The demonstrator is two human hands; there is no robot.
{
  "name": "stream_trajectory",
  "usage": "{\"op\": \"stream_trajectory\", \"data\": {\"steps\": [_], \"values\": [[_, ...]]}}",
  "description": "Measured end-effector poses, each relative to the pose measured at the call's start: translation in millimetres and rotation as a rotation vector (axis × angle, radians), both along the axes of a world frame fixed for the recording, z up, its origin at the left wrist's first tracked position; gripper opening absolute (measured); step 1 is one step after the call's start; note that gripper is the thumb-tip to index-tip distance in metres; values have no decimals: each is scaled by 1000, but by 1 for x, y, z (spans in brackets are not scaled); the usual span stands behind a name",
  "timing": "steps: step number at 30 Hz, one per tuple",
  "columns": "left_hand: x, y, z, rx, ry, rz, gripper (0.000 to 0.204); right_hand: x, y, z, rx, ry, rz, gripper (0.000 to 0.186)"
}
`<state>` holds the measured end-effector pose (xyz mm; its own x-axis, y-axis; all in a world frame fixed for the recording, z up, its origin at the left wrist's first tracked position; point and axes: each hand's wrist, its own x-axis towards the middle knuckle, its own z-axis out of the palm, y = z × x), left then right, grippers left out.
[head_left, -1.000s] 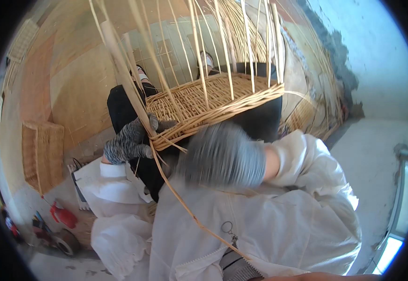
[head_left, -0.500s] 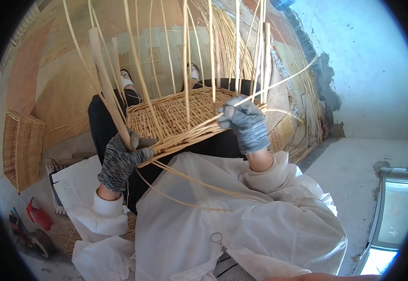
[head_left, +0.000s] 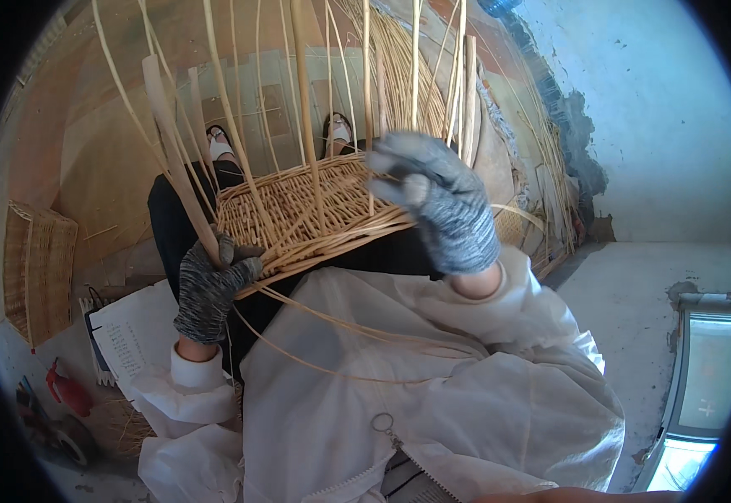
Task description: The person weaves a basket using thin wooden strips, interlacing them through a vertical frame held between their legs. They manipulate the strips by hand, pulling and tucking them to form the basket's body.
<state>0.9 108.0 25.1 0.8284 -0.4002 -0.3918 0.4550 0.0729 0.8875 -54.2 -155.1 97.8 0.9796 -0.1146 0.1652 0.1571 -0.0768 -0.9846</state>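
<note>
A partly woven willow basket point(head_left: 298, 197) rests across my lap, its tall upright stakes point(head_left: 233, 101) rising from the edges. My left hand point(head_left: 213, 285), in a grey knitted glove, is closed around the near left corner, at the foot of a flat wooden stake point(head_left: 179, 155). My right hand point(head_left: 441, 197), gloved alike, is raised over the right part of the near edge. Motion smears its fingers, and whether a rod is in them I cannot tell. Loose rod ends point(head_left: 340, 323) trail from the near edge across my white jacket.
A finished wicker basket point(head_left: 40, 268) stands at the left, with a written sheet point(head_left: 122, 339) and a red fire extinguisher point(head_left: 67, 388) nearer me. Long loose rods point(head_left: 416, 67) lie in a heap beyond the basket, toward the pale wall point(head_left: 659, 126) at right.
My right hand has lifted and come nearer; the rod it held out to the upper right no longer shows there. The basket and my left hand have shifted slightly left. One middle stake now leans left.
</note>
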Motion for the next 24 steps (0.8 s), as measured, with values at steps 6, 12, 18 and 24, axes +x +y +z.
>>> {"op": "stream_trajectory", "data": {"steps": [6,12,18,24], "values": [[-6,-11,-2,-8,-50,62,24,-7,9,-10,-1329,-386,77,52],[-34,-9,-35,-375,-56,413,24,-24,43,-62,-1356,-227,265,48],[-5,22,-83,-353,-227,187,23,-16,57,-86,-1360,-344,171,40],[12,46,-42,165,-559,-332,50,-14,49,-87,-1300,-277,211,44]]}}
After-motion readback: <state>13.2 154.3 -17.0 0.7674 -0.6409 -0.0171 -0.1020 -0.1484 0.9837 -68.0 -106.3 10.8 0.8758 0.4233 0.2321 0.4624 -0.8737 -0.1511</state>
